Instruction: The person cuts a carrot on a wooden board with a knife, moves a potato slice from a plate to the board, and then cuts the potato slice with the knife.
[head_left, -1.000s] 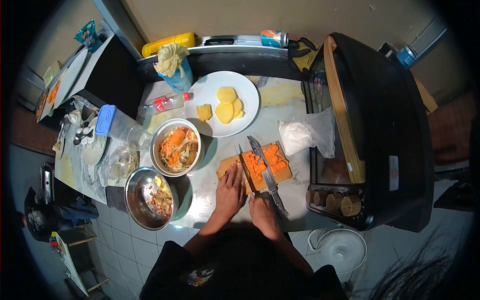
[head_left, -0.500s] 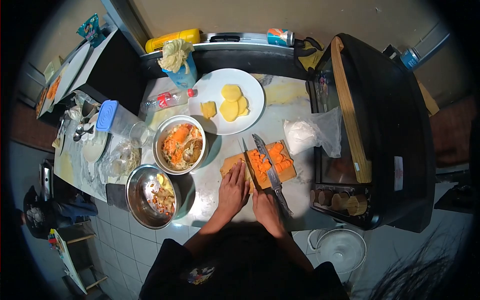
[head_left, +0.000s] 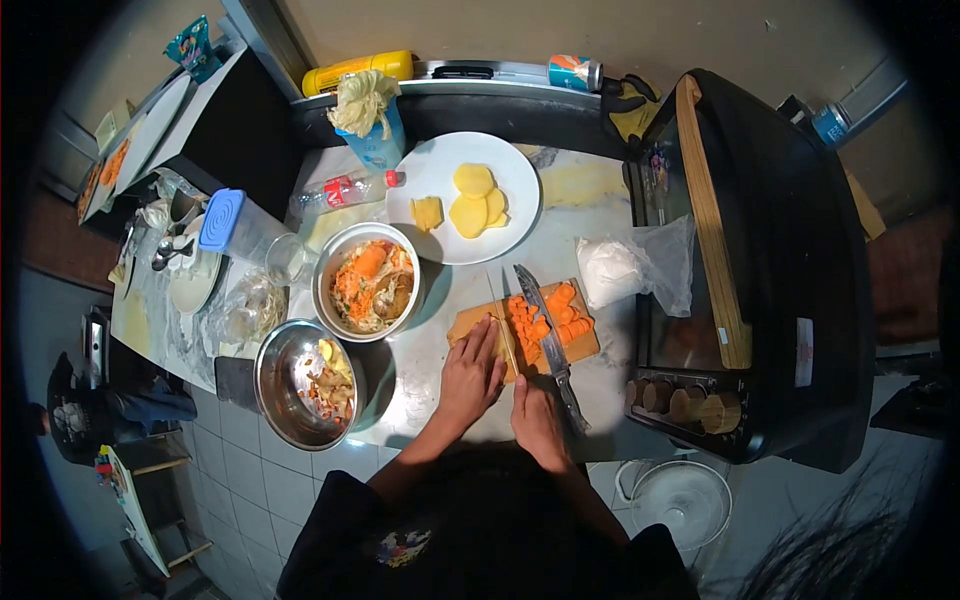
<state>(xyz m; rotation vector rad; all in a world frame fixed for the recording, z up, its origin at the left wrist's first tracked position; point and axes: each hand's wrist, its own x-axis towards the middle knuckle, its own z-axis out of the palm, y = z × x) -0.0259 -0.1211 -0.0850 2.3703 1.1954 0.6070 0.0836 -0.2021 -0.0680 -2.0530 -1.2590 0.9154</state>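
The right hand (head_left: 538,420) has its fingers wrapped around a kitchen knife (head_left: 503,325), whose blade crosses the wooden cutting board (head_left: 466,322). The left hand (head_left: 470,378) rests on the board just beside it; whether its fingers grip anything, I cannot tell. Cut carrots (head_left: 526,327) lie right of the blade.

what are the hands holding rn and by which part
The right hand holds a kitchen knife by its handle. The left hand rests fingers-down beside the knife; what lies under it is mostly hidden, so any grip can't be told.
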